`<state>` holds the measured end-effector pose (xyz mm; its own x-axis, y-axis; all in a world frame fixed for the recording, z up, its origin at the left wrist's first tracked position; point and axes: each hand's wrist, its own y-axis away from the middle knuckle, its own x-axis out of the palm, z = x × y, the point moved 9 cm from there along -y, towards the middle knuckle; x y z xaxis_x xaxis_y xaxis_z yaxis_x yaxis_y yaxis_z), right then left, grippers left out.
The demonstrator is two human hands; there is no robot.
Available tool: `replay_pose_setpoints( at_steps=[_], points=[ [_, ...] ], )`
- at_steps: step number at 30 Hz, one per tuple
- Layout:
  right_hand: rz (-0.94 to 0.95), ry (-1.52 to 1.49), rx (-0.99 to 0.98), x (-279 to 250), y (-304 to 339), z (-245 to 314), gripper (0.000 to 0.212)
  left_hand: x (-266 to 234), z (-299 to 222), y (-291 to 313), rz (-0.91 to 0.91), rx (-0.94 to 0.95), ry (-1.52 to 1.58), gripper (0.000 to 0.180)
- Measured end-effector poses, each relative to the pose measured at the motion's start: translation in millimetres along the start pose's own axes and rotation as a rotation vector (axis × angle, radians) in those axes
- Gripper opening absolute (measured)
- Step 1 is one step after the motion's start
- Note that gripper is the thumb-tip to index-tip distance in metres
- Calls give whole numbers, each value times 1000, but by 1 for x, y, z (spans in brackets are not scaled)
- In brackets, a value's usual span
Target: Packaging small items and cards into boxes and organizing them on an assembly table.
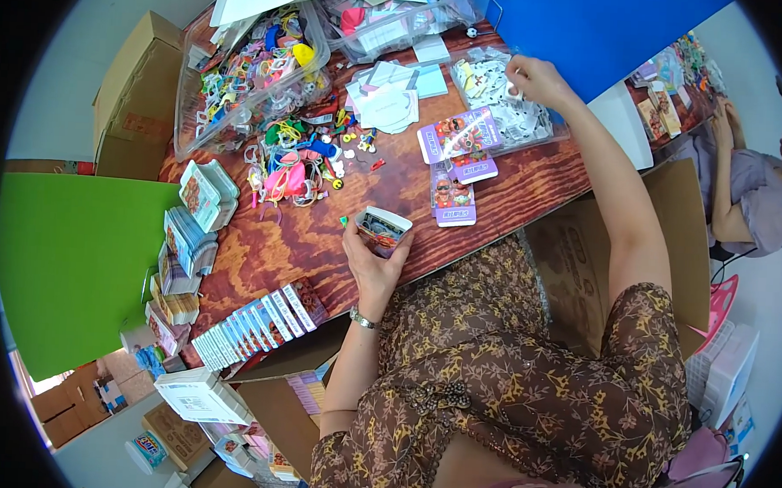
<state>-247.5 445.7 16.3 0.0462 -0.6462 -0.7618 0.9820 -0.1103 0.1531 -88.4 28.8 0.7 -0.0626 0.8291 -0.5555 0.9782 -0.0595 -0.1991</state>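
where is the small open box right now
In the head view, the small open box is near centre, in the left hand, left of the purple cartons.

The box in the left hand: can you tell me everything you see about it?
The box is small and looks like thin card, with coloured printing on its near side and a pale far rim. Its top is open and faces up toward the camera. The left hand holds it, thumb at its right side and fingers at its left, near the front edge of the table. I can't make out what's inside.
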Motion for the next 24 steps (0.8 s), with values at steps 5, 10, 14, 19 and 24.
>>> replay_pose_setpoints(
  at_steps=[5, 10, 14, 19, 24],
  points=[
    [-87, 361, -165, 19, 12, 4, 37, 4, -2, 2, 26, 48, 17, 85],
    [-65, 394, -77, 26, 14, -9, 34, 6, 2, 4, 43, 60, 16, 83],
    [-195, 280, -65, 19, 18, -7, 33, 5, 2, 4, 7, 18, 70, 82],
    [-78, 366, -47, 22, 19, -9, 27, 2, -1, 3, -3, 13, 70, 79],
    [-78, 325, -51, 13, 26, 0, 21, 5, 13, 8, 25, 26, 35, 81]
  ],
)
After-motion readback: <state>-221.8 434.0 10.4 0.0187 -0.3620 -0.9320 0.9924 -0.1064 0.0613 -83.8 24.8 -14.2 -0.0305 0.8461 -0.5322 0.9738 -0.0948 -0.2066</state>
